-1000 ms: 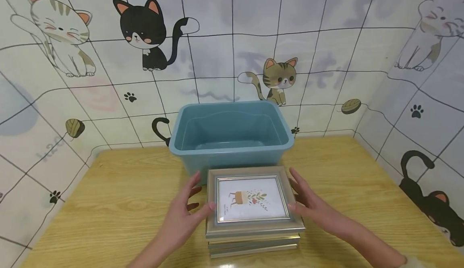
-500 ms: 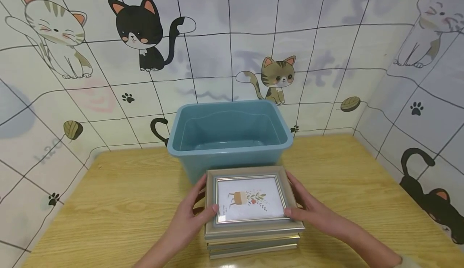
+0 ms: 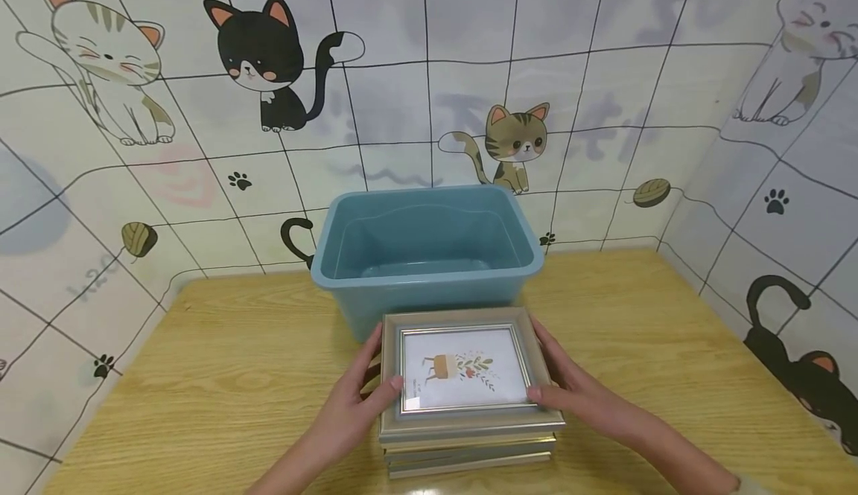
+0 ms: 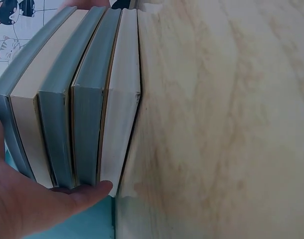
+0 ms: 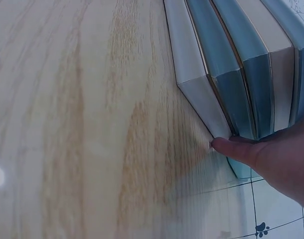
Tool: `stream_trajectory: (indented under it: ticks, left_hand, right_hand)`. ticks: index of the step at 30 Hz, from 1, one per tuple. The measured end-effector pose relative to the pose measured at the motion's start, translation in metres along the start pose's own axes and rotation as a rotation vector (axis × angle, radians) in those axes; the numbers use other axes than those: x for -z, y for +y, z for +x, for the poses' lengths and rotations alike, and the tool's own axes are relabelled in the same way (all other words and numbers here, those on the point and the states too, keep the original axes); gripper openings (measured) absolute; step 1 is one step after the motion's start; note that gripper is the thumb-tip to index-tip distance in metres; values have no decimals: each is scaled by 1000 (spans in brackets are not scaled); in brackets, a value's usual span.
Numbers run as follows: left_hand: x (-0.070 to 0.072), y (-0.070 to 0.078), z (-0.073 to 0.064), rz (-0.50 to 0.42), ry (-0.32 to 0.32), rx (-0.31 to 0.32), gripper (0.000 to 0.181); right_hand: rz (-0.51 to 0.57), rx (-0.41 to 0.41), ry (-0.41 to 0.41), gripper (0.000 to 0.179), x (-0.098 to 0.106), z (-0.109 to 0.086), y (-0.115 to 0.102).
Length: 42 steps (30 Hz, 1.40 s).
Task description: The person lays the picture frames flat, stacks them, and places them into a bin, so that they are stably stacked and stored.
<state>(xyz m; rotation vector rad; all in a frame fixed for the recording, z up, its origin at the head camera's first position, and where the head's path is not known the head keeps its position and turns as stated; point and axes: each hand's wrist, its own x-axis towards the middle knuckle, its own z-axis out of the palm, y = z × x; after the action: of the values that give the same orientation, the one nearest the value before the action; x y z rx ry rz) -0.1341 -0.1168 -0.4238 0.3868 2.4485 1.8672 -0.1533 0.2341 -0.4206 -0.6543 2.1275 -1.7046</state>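
Observation:
Several picture frames lie flat in a stack on the wooden table, in front of a blue plastic bin (image 3: 429, 283). The top picture frame (image 3: 469, 365) has a silver-beige border and a print of a flower pot. My left hand (image 3: 351, 394) holds the stack's left side, its thumb over the top border. On the right side, my right hand (image 3: 583, 394) holds it likewise. In the left wrist view the edges of the stacked frames (image 4: 55, 119) alternate blue-grey and cream, with a finger reaching to the lowest one. The right wrist view shows a fingertip beside the bottom frame (image 5: 202, 99).
The bin's wide mouth faces up, and its inside shows bare. Behind the wooden table (image 3: 221, 376) stands a wall (image 3: 395, 100) covered with cat drawings and grid lines. Another wall (image 3: 757, 182) borders the table at right.
Both hands have moved inward from just beside the stack and now grip its sides, thumbs on the top picture frame. The stack and the bin have stayed in place.

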Motion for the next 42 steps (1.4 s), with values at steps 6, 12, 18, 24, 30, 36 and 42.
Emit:
stream_trajectory:
  ticks: [6, 12, 18, 24, 30, 36, 42]
  left_hand:
    - [-2, -3, -1, 1, 5, -7, 72]
    - [-4, -7, -1, -4, 1, -10, 70]
    - [-5, -7, -1, 3, -4, -14, 69]
    - [-3, -7, -1, -7, -49, -5, 69]
    - [-2, -7, -1, 16, -82, -23, 69]
    - [-3, -9, -2, -24, -86, -31, 71]
    - [-5, -10, -3, -61, -91, -24, 73]
  right_hand:
    - [11, 12, -3, 92, 0, 1, 2]
    - [15, 43, -5, 92, -2, 1, 5]
    - [8, 61, -3, 90, -5, 1, 7]
    - [-11, 71, 5, 87, -5, 1, 11]
    - [-27, 122, 13, 88, -8, 3, 14]
    - [-17, 165, 50, 88, -12, 3, 21]
    - [-3, 140, 100, 87, -18, 0, 19]
